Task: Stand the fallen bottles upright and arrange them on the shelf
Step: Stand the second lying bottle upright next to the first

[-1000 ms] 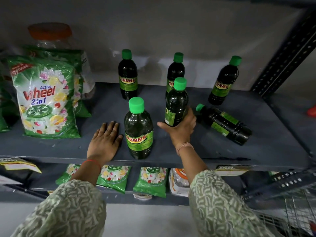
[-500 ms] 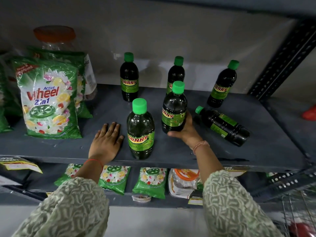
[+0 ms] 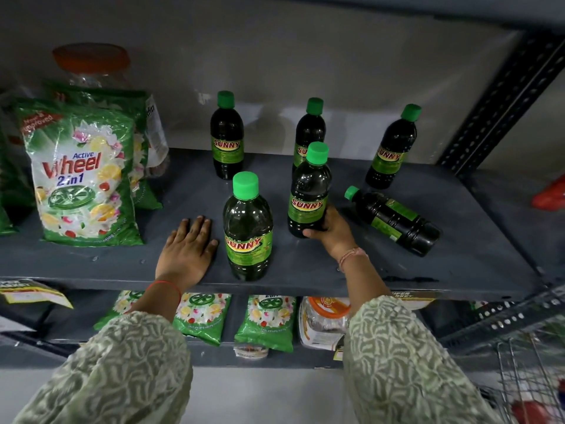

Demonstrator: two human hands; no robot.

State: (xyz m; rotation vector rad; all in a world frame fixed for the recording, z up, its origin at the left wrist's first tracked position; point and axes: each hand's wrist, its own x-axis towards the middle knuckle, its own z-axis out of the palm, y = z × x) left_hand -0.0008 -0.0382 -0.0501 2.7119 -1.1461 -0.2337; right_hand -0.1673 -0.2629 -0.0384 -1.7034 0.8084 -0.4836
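Your right hand (image 3: 331, 229) is wrapped around the base of an upright Sunny bottle (image 3: 308, 194) standing mid-shelf (image 3: 458, 264). Left hand (image 3: 188, 250) lies flat, fingers spread, beside the front bottle (image 3: 247, 231). One fallen bottle (image 3: 394, 220) lies on its side just right; three stand at the back.

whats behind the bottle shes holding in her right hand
Directly behind the held bottle, gripped by the right hand, stands another upright bottle with a green cap. The held one covers its lower label and base, so its footing can't be seen.
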